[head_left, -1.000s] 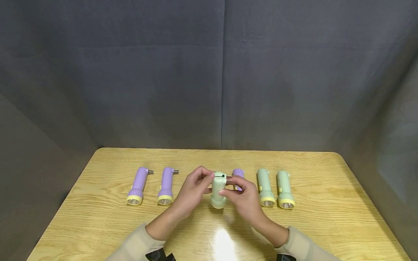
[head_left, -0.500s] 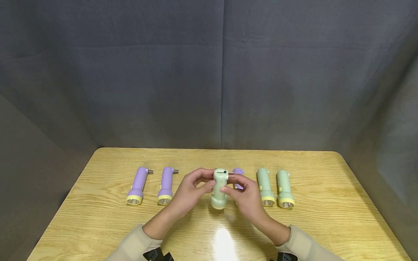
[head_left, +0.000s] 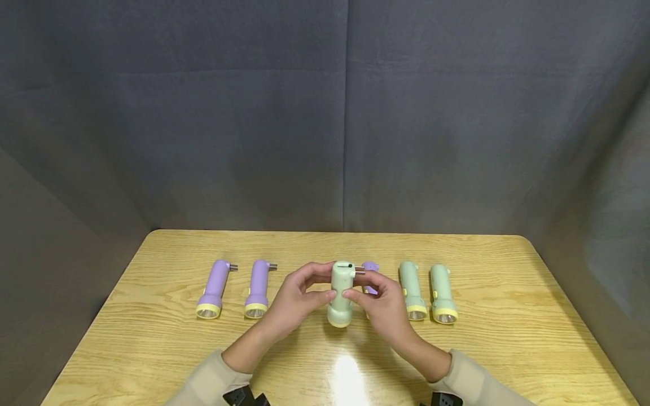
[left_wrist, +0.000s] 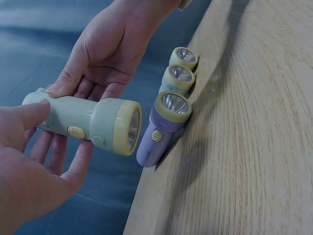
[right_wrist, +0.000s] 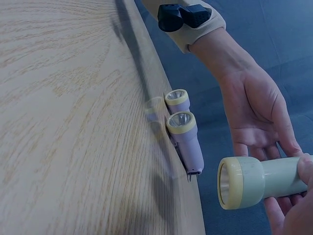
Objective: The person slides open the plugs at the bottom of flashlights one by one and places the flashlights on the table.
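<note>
A pale green flashlight (head_left: 340, 299) is held between both hands above the middle of the table, its lens end pointing down toward the person. Two metal prongs (head_left: 359, 270) stick out to the right from its top end, by a slot with a small black knob (head_left: 350, 265). My left hand (head_left: 298, 294) grips it from the left, thumb on the body and fingers behind. From the right, my right hand (head_left: 382, 301) holds it likewise, thumb pressed on its near side. A yellow switch (left_wrist: 77, 132) and yellow lens rim (left_wrist: 128, 128) show in the left wrist view.
Two purple flashlights (head_left: 259, 285) with prongs out lie at the left of the wooden table (head_left: 152, 349). Another purple flashlight (head_left: 372, 266) lies partly hidden behind the right hand. Two green flashlights (head_left: 413, 290) lie farther right. A grey curtain (head_left: 254, 141) stands behind.
The left fingers have moved off the held flashlight's top end, and the left thumb has slid down to its body. The flashlight's top has risen slightly, showing the slot and prongs more fully.
</note>
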The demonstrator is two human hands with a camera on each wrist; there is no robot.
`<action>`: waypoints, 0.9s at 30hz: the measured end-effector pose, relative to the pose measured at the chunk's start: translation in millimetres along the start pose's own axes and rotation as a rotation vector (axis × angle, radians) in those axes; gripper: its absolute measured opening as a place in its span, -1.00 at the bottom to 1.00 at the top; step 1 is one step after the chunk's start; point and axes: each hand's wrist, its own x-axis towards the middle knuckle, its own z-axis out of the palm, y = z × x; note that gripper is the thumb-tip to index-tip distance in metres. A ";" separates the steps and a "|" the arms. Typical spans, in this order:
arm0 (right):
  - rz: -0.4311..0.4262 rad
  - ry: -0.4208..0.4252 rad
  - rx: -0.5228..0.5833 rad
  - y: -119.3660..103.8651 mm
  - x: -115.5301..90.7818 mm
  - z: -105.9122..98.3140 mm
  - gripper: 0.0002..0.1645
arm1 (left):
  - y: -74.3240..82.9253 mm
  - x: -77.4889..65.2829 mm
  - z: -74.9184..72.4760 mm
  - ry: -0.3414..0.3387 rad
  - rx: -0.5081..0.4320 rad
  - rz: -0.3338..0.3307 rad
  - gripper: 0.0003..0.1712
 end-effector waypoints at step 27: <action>0.005 0.004 0.015 -4.2 0.8 -0.7 -0.60 | 2.9 2.1 11.7 0.133 0.001 0.007 -0.45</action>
